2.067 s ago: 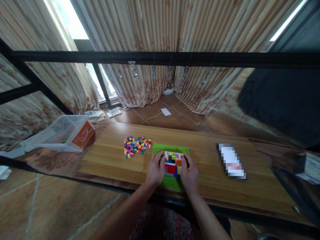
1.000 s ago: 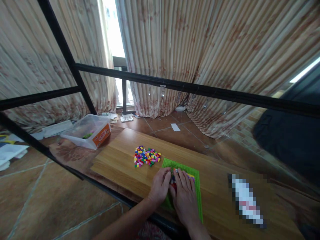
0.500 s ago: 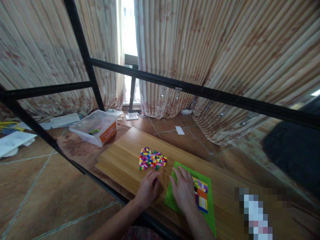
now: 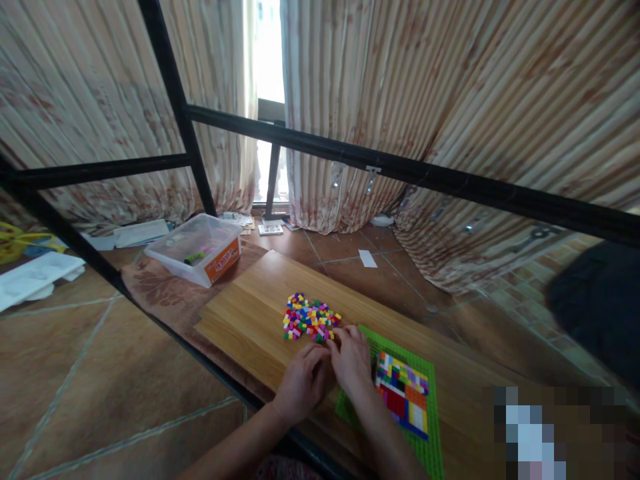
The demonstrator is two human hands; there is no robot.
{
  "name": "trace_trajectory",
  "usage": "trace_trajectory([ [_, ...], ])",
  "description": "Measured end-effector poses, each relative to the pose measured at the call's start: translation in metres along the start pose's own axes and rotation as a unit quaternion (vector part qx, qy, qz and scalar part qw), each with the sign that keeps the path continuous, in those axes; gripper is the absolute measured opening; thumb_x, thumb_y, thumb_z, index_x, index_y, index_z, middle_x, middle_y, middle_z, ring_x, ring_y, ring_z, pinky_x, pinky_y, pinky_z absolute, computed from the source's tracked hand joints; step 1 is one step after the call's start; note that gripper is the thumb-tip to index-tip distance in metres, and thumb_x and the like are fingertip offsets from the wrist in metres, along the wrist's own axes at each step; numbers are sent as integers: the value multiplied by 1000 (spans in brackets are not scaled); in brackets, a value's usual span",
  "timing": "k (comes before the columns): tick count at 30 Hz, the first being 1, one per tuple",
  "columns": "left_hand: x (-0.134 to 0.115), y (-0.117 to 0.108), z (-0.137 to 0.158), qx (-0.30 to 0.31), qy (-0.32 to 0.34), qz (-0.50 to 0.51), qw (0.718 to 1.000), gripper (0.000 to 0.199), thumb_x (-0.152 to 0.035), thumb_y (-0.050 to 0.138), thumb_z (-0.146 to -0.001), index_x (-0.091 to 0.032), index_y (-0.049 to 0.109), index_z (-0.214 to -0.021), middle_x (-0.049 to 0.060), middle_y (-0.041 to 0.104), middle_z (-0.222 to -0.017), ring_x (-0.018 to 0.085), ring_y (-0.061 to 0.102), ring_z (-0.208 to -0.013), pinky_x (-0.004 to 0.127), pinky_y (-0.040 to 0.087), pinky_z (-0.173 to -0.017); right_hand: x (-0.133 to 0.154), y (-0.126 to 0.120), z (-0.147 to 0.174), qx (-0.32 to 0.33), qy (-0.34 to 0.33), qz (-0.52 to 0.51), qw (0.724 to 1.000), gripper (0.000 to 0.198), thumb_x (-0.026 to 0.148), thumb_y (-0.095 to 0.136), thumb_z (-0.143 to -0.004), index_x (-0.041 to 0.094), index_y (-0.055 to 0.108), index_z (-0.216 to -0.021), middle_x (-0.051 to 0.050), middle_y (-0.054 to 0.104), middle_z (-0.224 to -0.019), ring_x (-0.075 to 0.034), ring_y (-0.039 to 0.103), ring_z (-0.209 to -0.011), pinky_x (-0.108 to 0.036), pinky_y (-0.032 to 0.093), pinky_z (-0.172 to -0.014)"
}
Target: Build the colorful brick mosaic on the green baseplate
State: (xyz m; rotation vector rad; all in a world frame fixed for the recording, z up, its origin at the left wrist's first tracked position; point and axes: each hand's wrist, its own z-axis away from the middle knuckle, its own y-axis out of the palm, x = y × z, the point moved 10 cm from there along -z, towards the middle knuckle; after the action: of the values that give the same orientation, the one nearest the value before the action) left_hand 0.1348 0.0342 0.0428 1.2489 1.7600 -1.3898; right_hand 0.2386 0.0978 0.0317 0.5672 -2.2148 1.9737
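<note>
A loose pile of small colourful toy bricks lies on the wooden board. Just in front of it is my left hand, its fingers curled together; whatever they hold is hidden. My right hand has its fingers bent down at the pile's right edge, close to my left fingertips. I cannot make out what is between them. Under and beside my right wrist lies a green studded baseplate. On it sits a patchwork of bricks in rows of red, white, blue, orange and yellow, partly covered by my forearm.
A clear plastic box with an orange label stands beyond the wooden board's left end. A black metal frame crosses above. Curtains hang behind. White trays lie on the tiled floor at left.
My right hand has moved left, off the baseplate to the pile's edge beside my left hand, uncovering more of the bricks. My left hand stays near the pile. The view has shifted slightly.
</note>
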Motion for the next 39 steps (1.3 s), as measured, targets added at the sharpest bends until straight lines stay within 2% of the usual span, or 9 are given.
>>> trace_trajectory([
  [7,3,5,2,12,-13,-23,1000,28,-6,43,-84,-20,60,-101,8,63,-105,19,59,-100,32,48,-89,-17,-7,-28,-25,20,-18,999,34,16,39,-91,17,65,-112,-10,64,-105,-22,55,-104,-30,37,-91],
  [10,4,5,2,11,-12,-28,999,27,-7,44,-85,-19,60,-102,8,63,-105,19,59,-99,32,49,-89,-12,0,-43,2,-7,-1,1000,41,11,41,-87,18,62,-122,-11,62,-108,-22,53,-106,-30,36,-92],
  [14,4,6,3,9,-7,-30,999,27,-7,44,-84,-20,60,-103,8,63,-105,19,59,-99,32,49,-88,-3,13,-50,41,-47,4,998,43,7,46,-82,22,64,-118,-8,61,-108,-21,53,-105,-27,37,-91],
  [22,1,4,3,4,2,-32,999,25,-9,44,-86,-20,61,-100,8,63,-102,18,59,-98,33,49,-88,-5,12,-37,40,-28,-5,999,26,11,47,-85,17,67,-102,-9,64,-101,-19,56,-99,-27,38,-89],
  [25,-1,-1,1,-9,3,-14,1000,23,-13,43,-89,-20,61,-103,8,63,-103,18,60,-97,32,49,-88,-1,2,-24,27,-24,-21,999,24,14,48,-86,17,66,-102,-9,65,-101,-20,56,-99,-28,39,-89],
  [28,4,-10,1,-47,-19,1,999,23,-22,44,-92,-19,59,-109,9,64,-105,19,60,-98,34,49,-89,5,-13,-3,8,-18,-85,996,25,15,44,-88,17,64,-104,-9,66,-102,-20,59,-98,-30,42,-88],
  [31,11,-16,0,-62,-52,25,996,26,-29,47,-91,-18,58,-113,7,66,-101,18,62,-92,32,50,-84,10,-20,22,10,-4,-182,983,25,18,44,-88,20,64,-103,-6,68,-100,-19,62,-94,-31,45,-84],
  [34,13,-10,-2,-19,-57,64,996,24,-32,49,-91,-18,61,-107,5,67,-96,17,62,-88,29,49,-81,12,-18,44,13,17,-278,960,23,21,48,-85,22,67,-100,-4,69,-97,-19,64,-89,-31,47,-82],
  [39,19,-6,-4,26,-63,106,992,20,-34,53,-88,-17,64,-90,3,66,-84,15,61,-81,26,48,-76,6,-7,60,-19,77,-433,898,20,26,56,-81,21,70,-94,-4,71,-95,-19,65,-89,-32,49,-84],
])
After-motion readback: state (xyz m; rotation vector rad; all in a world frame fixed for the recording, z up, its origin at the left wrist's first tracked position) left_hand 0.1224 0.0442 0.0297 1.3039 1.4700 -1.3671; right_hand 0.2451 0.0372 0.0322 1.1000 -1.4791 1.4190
